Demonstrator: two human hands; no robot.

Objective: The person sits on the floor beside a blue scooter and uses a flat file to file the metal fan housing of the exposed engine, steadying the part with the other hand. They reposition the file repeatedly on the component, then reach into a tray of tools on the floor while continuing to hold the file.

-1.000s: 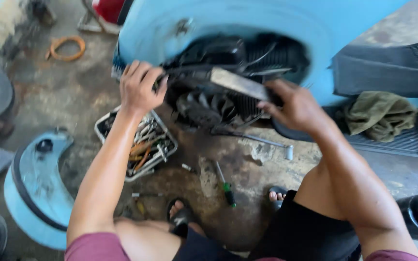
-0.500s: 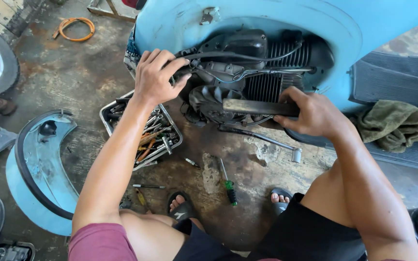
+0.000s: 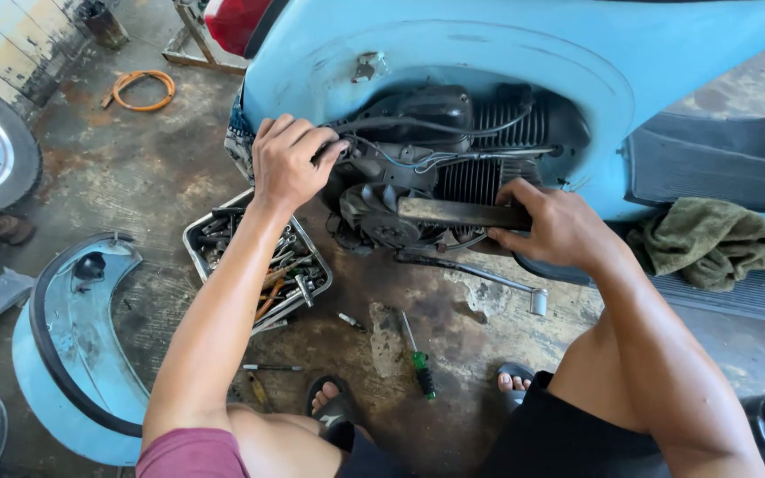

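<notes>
Your left hand (image 3: 289,164) is clamped over the upper left side of the scooter engine (image 3: 427,168), fingers curled around a part near the black cables; what exactly they pinch is hidden under the palm, so it may be a cable or a housing edge. Your right hand (image 3: 560,226) is closed around one end of a flat dark metal bar (image 3: 458,212), which lies roughly level across the front of the engine, just beside the finned flywheel (image 3: 374,217). The engine sits in the open side of the light blue scooter body (image 3: 453,44).

Below your left forearm, a metal tray of tools (image 3: 258,265) rests on the stained concrete floor (image 3: 117,159). A green-handled screwdriver (image 3: 418,361) lies on the floor between your sandalled feet. A removed blue side panel (image 3: 73,345) lies to your left, and an olive rag (image 3: 710,239) lies to your right.
</notes>
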